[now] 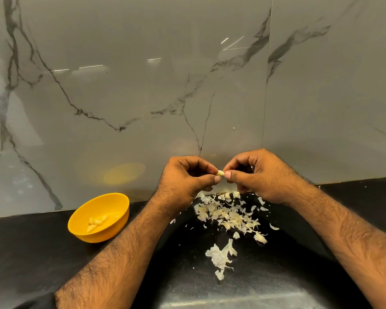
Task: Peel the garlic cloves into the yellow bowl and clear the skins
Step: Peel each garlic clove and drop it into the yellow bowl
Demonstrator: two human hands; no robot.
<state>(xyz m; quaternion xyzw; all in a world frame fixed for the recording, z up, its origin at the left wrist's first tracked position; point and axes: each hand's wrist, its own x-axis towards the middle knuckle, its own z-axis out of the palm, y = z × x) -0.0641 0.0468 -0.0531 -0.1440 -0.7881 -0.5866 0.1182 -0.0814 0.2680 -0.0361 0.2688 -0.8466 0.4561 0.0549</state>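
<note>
The person's left hand (187, 177) and right hand (254, 175) meet above the black counter (31, 253), near the foot of the grey marble wall (143, 85). Both hands pinch one pale garlic clove (220, 173) between thumb and fingertips, the left hand at the clove's nine o'clock side and the right hand at its three o'clock side, with the other fingers curled in. Below the hands, toward six o'clock, a loose heap of garlic skins (230, 217) lies spread on the counter, with a larger papery piece (218, 256) lying just beyond the heap at six o'clock. The yellow bowl (112, 233) stands well apart at about eight o'clock of the hands, close to the wall, holding several peeled cloves (97, 221).
</note>
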